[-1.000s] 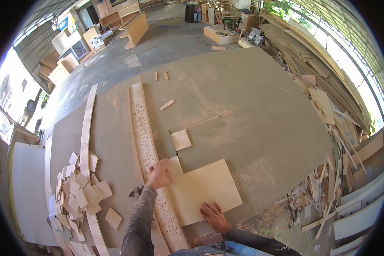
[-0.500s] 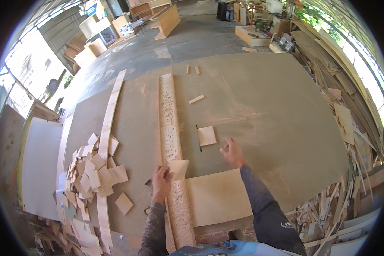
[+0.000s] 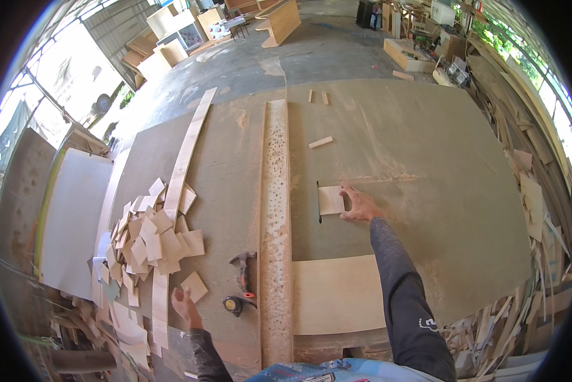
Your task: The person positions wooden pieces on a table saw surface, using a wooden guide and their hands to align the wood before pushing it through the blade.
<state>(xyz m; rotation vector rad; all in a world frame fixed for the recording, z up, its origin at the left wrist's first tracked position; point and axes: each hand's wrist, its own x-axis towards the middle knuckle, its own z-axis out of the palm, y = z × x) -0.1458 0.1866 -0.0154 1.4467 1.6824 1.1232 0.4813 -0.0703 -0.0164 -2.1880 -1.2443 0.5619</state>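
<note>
A thin square of pale wood (image 3: 329,200) lies flat on the large board table, a narrow black strip (image 3: 320,216) along its left edge. My right hand (image 3: 360,205) grips the square's right end, thumb at the near side and fingers at the far side. Lower left, my left hand (image 3: 185,309) is empty with fingers apart, beside a loose wooden square (image 3: 195,286). Beyond it lies a heap of similar squares (image 3: 149,235).
A long wooden channel (image 3: 276,242) speckled with holes runs down the middle. Left of it lie a claw hammer (image 3: 243,270) and a tape measure (image 3: 234,305). A wide pale panel (image 3: 338,296) sits near me. Small sticks (image 3: 321,142) lie farther off; scrap wood (image 3: 489,318) borders the right.
My left hand has moved left and down, and the wooden square it held is no longer in it. My right hand has closed on the square by the black strip. The view has shifted.
</note>
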